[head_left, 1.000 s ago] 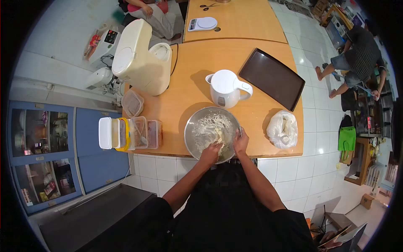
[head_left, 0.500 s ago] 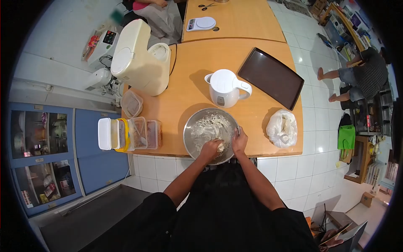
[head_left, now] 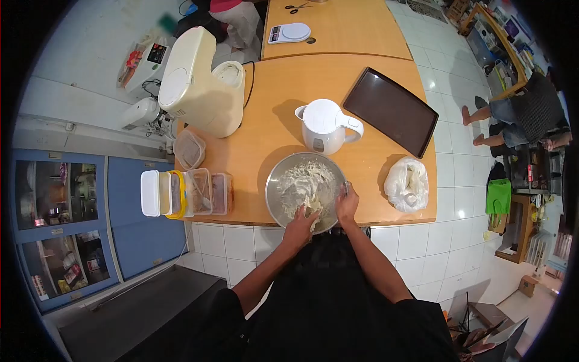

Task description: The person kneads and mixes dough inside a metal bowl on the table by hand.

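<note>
A steel bowl (head_left: 274,202) stands at the front edge of the wooden table, with pale, crumbly dough (head_left: 310,178) spread over its inside. My left hand (head_left: 300,228) is in the near part of the bowl, its fingers apart and touching the dough. At the bowl's right rim, my right hand (head_left: 347,207) is closed round the edge. Just behind the bowl stands a white kettle (head_left: 322,127). To the right lies a knotted plastic bag (head_left: 406,186) with something pale in it.
A dark tray (head_left: 392,111) lies at the back right. On the left are a cream mixer (head_left: 193,84) and plastic tubs (head_left: 199,190). A white scale (head_left: 290,33) and scissors (head_left: 297,9) lie farther back. Other people are beyond the table, left and right.
My left hand has opened from a more closed shape and shifted slightly left in the bowl. My right hand stays at the rim. The person at back left is now standing; the one at right has moved.
</note>
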{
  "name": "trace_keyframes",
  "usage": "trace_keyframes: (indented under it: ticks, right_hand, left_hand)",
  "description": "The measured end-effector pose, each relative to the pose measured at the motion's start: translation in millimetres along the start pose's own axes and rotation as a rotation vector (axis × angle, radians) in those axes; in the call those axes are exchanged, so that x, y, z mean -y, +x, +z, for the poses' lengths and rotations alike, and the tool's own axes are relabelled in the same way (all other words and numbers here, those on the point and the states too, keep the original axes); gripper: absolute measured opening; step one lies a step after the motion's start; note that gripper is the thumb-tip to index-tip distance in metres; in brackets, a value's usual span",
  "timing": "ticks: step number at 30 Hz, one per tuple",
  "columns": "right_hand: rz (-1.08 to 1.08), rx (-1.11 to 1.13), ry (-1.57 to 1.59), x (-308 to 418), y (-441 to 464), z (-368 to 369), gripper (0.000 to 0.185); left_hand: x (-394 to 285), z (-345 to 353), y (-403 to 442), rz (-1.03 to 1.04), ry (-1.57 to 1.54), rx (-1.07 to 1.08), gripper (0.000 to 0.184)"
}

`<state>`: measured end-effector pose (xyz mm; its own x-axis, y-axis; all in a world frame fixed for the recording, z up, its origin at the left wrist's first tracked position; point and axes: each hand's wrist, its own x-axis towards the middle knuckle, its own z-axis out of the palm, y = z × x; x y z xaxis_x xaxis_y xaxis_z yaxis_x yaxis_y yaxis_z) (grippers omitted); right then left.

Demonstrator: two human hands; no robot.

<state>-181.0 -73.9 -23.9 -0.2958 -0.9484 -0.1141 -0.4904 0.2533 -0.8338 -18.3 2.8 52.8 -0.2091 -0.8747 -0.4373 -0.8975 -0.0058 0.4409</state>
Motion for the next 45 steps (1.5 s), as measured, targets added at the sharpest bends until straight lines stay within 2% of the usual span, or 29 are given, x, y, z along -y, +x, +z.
trace_keyframes:
  ticks: [4, 7, 10, 13, 16, 19, 22, 25, 26, 29, 32, 35, 37, 41, 45]
  right_hand:
    - [0.003, -0.024, 0.033, 3.6, -2.1, -2.1, 0.018]
    - [0.058, 0.005, -0.011, 4.6, -1.7, -2.6, 0.019]
    - [-0.027, -0.045, -0.021, 0.2, -1.6, 0.0, 0.019]
    - [0.027, -0.003, -0.006, -1.6, -1.2, -0.8, 0.018]
    - [-0.029, -0.037, -0.038, -0.3, -0.3, 0.0, 0.017]
    - [-0.007, -0.007, -0.013, 10.0, -0.7, -6.0, 0.017]
    - [0.079, 0.038, 0.048, 12.6, -0.2, -6.4, 0.016]
    - [0.041, 0.042, -0.029, 9.2, 1.5, -5.1, 0.016]
    - [0.037, 0.033, -0.023, 8.3, 3.8, -4.7, 0.016]
    - [0.050, 0.020, -0.010, 6.1, -1.1, -1.5, 0.016]
    - [0.020, 0.011, -0.046, 3.5, 3.6, -0.4, 0.016]
    - [-0.010, 0.017, -0.094, 1.8, 1.8, 0.7, 0.017]
    - [0.045, 0.078, -0.088, 14.6, 4.0, -6.5, 0.017]
    - [0.009, 0.067, -0.057, 3.7, 4.6, -3.7, 0.015]
    - [-0.015, 0.050, -0.118, 5.2, 5.0, -5.6, 0.014]
  left_hand:
    - [10.8, 19.9, 22.8, -0.048, 0.167, -0.108, 0.072]
    - [15.1, 21.9, 27.2, 0.042, 0.202, -0.131, 0.062]
    - [-4.2, 10.5, 15.4, 0.003, 0.213, -0.091, 0.061]
    - [-14.2, 4.7, -3.2, 0.054, 0.102, -0.159, 0.064]
    - [-19.0, -4.0, -7.4, 0.087, -0.009, -0.224, 0.067]
    - [-10.4, -9.0, 19.7, 0.093, -0.050, -0.271, 0.059]
    - [28.9, 20.6, 81.5, 0.118, 0.021, -0.273, 0.056]
    - [50.2, 44.1, 101.2, 0.140, -0.001, -0.065, 0.056]
    - [58.1, 54.7, 103.2, 0.223, -0.045, -0.092, 0.056]
    - [48.3, 51.2, 76.5, 0.266, -0.083, -0.163, 0.057]
    - [21.5, 34.1, 66.5, -0.011, -0.160, -0.073, 0.059]
    - [24.7, 74.8, 79.9, -0.055, -0.080, -0.198, 0.058]
    - [15.4, 79.3, 85.8, -0.034, 0.051, -0.314, 0.055]
    - [23.3, 86.0, 106.2, 0.026, 0.236, -0.484, 0.043]
    - [36.1, 76.5, 134.6, -0.043, 0.241, -0.416, 0.033]
